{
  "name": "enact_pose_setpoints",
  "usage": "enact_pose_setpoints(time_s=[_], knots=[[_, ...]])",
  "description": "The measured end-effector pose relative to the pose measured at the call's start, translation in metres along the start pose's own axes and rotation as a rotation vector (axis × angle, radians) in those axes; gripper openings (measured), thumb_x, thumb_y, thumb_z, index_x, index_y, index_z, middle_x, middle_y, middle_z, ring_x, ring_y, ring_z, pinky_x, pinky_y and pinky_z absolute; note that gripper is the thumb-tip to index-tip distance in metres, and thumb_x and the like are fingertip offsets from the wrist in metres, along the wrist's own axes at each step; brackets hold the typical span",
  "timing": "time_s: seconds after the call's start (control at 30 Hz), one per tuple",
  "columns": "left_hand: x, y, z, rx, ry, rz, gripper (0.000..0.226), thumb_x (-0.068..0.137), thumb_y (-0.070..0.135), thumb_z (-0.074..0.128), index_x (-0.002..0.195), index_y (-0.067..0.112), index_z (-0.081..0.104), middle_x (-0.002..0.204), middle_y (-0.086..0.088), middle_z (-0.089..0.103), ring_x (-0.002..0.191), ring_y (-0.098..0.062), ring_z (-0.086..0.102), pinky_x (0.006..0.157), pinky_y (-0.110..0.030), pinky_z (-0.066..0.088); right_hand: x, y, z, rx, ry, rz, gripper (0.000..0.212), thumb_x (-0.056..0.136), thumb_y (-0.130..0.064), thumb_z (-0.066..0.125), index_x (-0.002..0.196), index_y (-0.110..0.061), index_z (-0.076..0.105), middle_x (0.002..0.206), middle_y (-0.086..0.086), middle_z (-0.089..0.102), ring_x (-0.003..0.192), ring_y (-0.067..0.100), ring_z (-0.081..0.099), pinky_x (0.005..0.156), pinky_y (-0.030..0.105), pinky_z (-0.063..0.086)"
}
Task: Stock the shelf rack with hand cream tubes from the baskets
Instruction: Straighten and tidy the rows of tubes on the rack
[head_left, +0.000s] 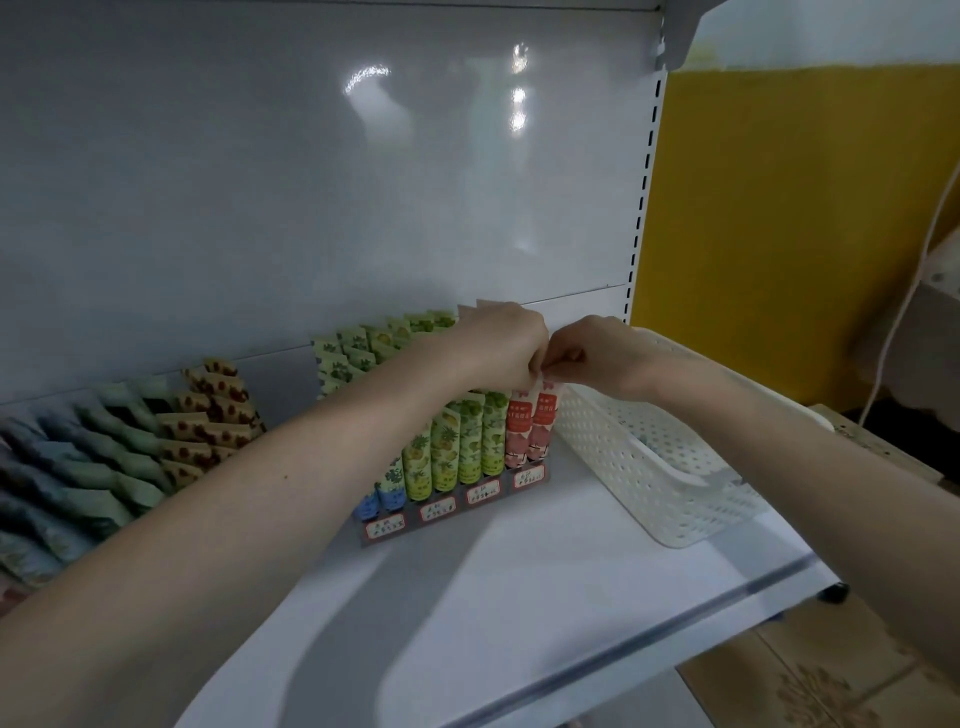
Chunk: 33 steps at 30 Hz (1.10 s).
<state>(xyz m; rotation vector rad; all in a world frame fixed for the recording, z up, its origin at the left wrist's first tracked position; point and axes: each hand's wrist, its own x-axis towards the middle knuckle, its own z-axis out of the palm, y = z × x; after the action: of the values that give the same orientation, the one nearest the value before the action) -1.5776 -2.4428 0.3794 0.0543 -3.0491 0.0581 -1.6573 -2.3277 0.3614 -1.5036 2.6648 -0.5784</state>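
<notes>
A tiered display rack (483, 491) stands on the white shelf (545, 561), filled with upright hand cream tubes in blue, green and red rows. Two red tubes (530, 426) stand at its right end. My left hand (498, 338) and my right hand (587, 353) meet just above them, and both pinch the flat top edges of the red tubes. A white perforated basket (649, 467) sits on the shelf right of the rack; its contents are hidden.
A second group of tubes (104, 447), blue, green and brown, lies fanned at the left of the shelf. The grey back panel rises behind. A clear strip (675, 618) edges the shelf front. A yellow wall and white cable are at right.
</notes>
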Motion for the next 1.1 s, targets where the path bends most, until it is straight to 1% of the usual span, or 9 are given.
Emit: enact_pose_setpoints(time_s=[0.07,0.17,0.27,0.37,0.5,0.7,0.77,0.97,1.1], knots=[[0.000,-0.001,-0.001,-0.005,-0.017,-0.004,0.017,0.084,0.008,0.059,0.093,0.008,0.073,0.081,-0.001,0.067,0.094,-0.021,0.058,0.068,-0.030,0.043,0.001,0.000,0.002,0.013,-0.002,-0.016,0.019,0.090,-0.019,0.059,0.103,-0.013,0.069,0.103,0.003,0.069,0.099,0.020,0.062,0.084,0.032,0.049],[0.000,-0.003,-0.001,-0.020,-0.027,0.009,0.016,0.084,0.009,0.059,0.090,0.009,0.074,0.079,-0.002,0.066,0.093,-0.022,0.058,0.072,-0.031,0.046,0.001,-0.001,0.002,0.023,-0.006,-0.020,0.018,0.089,-0.019,0.059,0.102,-0.011,0.070,0.101,0.005,0.069,0.096,0.020,0.062,0.087,0.036,0.049],[-0.001,-0.005,0.000,-0.033,-0.015,0.026,0.016,0.085,0.011,0.061,0.092,0.010,0.075,0.087,-0.004,0.070,0.090,-0.022,0.059,0.077,-0.033,0.050,0.001,0.000,0.001,0.032,-0.001,-0.017,0.018,0.089,-0.020,0.059,0.101,-0.011,0.070,0.102,0.005,0.069,0.097,0.021,0.061,0.082,0.032,0.050],[-0.001,-0.007,0.000,-0.035,-0.011,0.040,0.015,0.084,0.012,0.063,0.095,0.011,0.075,0.082,-0.001,0.068,0.089,-0.021,0.058,0.079,-0.034,0.050,0.001,0.001,0.001,0.017,0.006,-0.010,0.018,0.091,-0.023,0.058,0.101,-0.013,0.069,0.101,0.002,0.068,0.096,0.018,0.060,0.063,0.014,0.039],[0.000,-0.010,0.000,-0.026,-0.014,0.044,0.015,0.084,0.016,0.065,0.096,0.013,0.074,0.072,0.007,0.053,0.089,-0.019,0.057,0.074,-0.028,0.044,0.002,0.001,0.002,0.018,0.006,-0.015,0.018,0.091,-0.022,0.058,0.101,-0.012,0.069,0.102,0.003,0.068,0.097,0.018,0.060,0.069,0.023,0.041],[-0.007,-0.023,-0.019,-0.191,0.147,-0.046,0.017,0.089,0.014,0.061,0.100,0.007,0.071,0.096,-0.002,0.065,0.086,-0.013,0.056,0.076,-0.022,0.040,0.004,0.005,-0.006,0.092,0.052,-0.063,0.013,0.090,-0.015,0.059,0.095,-0.008,0.069,0.091,0.001,0.064,0.085,0.013,0.057,0.065,0.015,0.040],[-0.008,-0.032,-0.026,-0.200,0.178,-0.081,0.017,0.088,0.015,0.062,0.100,0.007,0.071,0.093,-0.001,0.063,0.088,-0.015,0.057,0.075,-0.022,0.039,0.007,0.009,-0.012,0.133,0.106,-0.064,0.011,0.089,-0.012,0.059,0.093,-0.009,0.069,0.088,-0.001,0.063,0.081,0.012,0.057,0.062,0.011,0.039],[-0.004,-0.041,-0.015,-0.207,0.046,-0.080,0.018,0.082,0.016,0.070,0.098,0.010,0.074,0.107,-0.001,0.069,0.102,-0.015,0.060,0.092,-0.030,0.046,0.015,0.006,-0.015,0.123,0.050,-0.086,0.012,0.089,-0.016,0.060,0.092,-0.009,0.070,0.083,-0.006,0.061,0.082,0.014,0.060,0.067,0.015,0.045],[0.000,-0.040,-0.008,-0.151,0.005,-0.043,0.019,0.082,0.020,0.070,0.099,0.012,0.074,0.101,-0.003,0.071,0.090,-0.016,0.060,0.083,-0.029,0.047,0.022,-0.002,-0.010,0.081,0.005,-0.088,0.014,0.087,-0.013,0.060,0.094,-0.006,0.071,0.085,-0.002,0.062,0.086,0.017,0.060,0.075,0.023,0.046]])
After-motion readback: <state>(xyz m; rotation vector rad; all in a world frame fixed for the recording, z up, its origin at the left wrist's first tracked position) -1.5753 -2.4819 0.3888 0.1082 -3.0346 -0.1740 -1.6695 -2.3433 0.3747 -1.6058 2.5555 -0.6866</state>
